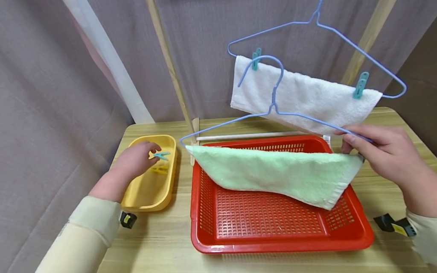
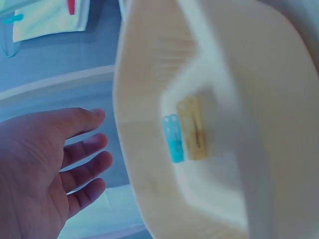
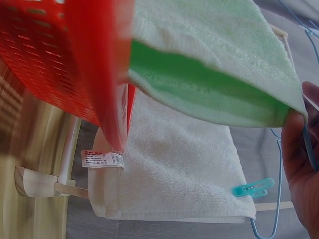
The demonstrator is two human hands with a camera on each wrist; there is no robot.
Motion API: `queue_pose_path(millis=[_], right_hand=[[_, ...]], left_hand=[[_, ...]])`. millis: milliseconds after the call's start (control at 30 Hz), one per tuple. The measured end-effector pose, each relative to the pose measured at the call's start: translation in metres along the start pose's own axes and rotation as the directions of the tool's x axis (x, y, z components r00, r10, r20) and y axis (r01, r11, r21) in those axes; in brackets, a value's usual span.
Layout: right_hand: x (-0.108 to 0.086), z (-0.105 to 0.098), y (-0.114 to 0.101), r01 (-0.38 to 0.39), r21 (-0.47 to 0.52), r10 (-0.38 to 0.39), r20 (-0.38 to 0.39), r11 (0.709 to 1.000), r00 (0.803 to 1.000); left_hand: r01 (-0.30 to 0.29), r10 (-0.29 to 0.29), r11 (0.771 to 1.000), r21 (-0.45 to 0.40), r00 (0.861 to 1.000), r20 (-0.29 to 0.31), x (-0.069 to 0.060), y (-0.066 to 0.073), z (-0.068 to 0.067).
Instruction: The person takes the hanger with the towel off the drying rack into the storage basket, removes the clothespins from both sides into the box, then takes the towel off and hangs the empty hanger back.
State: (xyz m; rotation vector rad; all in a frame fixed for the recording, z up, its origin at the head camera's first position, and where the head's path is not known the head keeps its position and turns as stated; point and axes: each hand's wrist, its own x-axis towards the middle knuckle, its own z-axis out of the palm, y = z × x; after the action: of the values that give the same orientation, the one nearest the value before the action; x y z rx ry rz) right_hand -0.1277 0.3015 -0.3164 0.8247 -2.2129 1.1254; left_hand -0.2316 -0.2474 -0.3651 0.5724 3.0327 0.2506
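My right hand (image 1: 393,152) pinches the right end of a blue wire hanger (image 1: 236,120) together with a corner of the light green towel (image 1: 275,170) folded over its bar. The towel hangs above a red basket (image 1: 282,245); its open fold shows in the right wrist view. Over the yellow tray (image 1: 171,178) is my left hand (image 1: 137,160), fingers loosely bent. The left wrist view shows nothing between them. A teal clothespin (image 2: 173,138) and a yellow clothespin (image 2: 192,128) lie side by side in the tray.
Behind, a white towel (image 1: 299,87) hangs from another blue hanger (image 1: 362,48), fastened with teal clothespins (image 1: 361,86). A wooden rack post (image 1: 167,54) and a low white bar (image 1: 249,135) stand behind the basket. Everything rests on a wooden table (image 1: 166,252) before grey curtains.
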Motion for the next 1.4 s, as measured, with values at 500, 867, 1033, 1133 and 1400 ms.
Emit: queue_pose_path(millis=[500,867,1033,1133,1400], right_hand=[[0.002,-0.002,-0.001,-0.022,0.011,0.022,-0.01,1.0,1.0],[0.006,-0.006,-0.002,-0.001,0.007,0.001,-0.021,1.0,1.0],[0.007,-0.006,-0.002,0.003,-0.003,-0.003,-0.03,1.0,1.0],[0.007,-0.007,-0.002,0.01,-0.008,-0.01,-0.035,1.0,0.999],[0.006,-0.008,-0.002,0.012,-0.019,-0.013,-0.045,1.0,0.999]], left_hand=[[-0.024,0.011,0.987,-0.162,0.997,-0.08,-0.007,0.033,-0.013],[0.005,-0.062,0.925,-0.38,0.989,-0.137,-0.017,0.063,-0.016],[0.016,-0.116,0.848,-0.529,0.981,-0.157,-0.021,0.077,-0.017],[-0.011,-0.119,0.802,-0.598,0.977,-0.179,-0.022,0.085,-0.017],[-0.056,-0.119,0.742,-0.668,0.97,-0.213,-0.021,0.1,-0.015]])
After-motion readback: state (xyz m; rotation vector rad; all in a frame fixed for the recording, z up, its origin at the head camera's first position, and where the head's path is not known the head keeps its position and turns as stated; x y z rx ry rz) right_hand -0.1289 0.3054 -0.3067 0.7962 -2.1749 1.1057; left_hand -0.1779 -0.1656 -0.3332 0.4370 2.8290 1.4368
